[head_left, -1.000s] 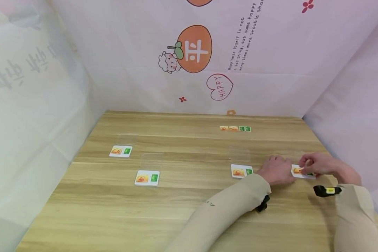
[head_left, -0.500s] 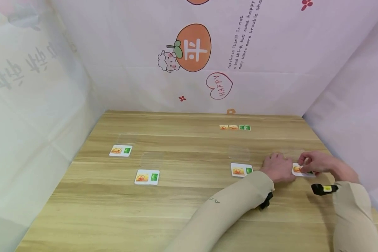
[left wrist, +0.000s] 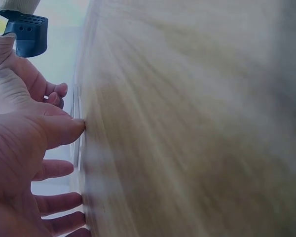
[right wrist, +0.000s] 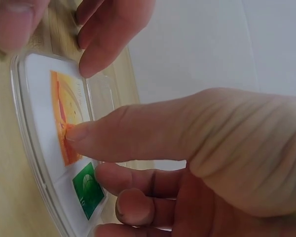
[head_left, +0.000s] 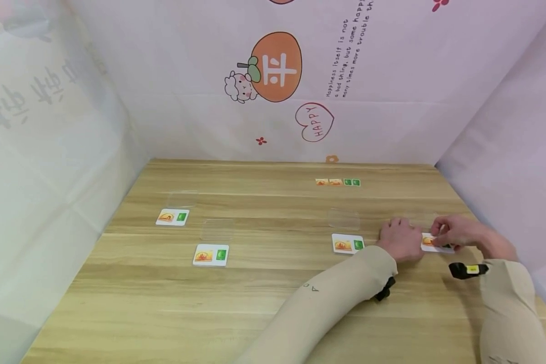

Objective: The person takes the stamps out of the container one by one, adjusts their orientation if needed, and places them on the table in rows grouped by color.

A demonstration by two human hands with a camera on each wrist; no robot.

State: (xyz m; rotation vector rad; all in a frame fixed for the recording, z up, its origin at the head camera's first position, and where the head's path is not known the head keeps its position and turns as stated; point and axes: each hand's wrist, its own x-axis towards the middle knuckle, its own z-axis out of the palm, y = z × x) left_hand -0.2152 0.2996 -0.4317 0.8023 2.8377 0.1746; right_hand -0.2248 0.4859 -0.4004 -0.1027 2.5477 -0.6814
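A shallow clear case [right wrist: 37, 108] with a white insert lies on the table at the right, its transparent lid [right wrist: 99, 94] folded out behind it. On the white insert are an orange stamp [right wrist: 64, 101] and a green stamp [right wrist: 89, 190]. My right hand [head_left: 464, 235] presses its thumb on the orange stamp; its other fingers are loosely bent at the case's rear edge. From the left, my left hand [head_left: 400, 240] holds the end of the case between thumb and index finger, other fingertips on the wood. Both hands partly cover the case in the head view.
Three similar open cases stand to the left: one beside my left sleeve [head_left: 341, 244], a front-left case [head_left: 211, 262] and a far-left case [head_left: 172, 217]. Several loose stamps [head_left: 335, 182] lie in a row at the back. Printed cloth walls [head_left: 200, 126] enclose the table.
The head view has shifted slightly. Both hands stay at the same case, with only a slight movement of the right hand; the other cases and loose stamps remain in place.
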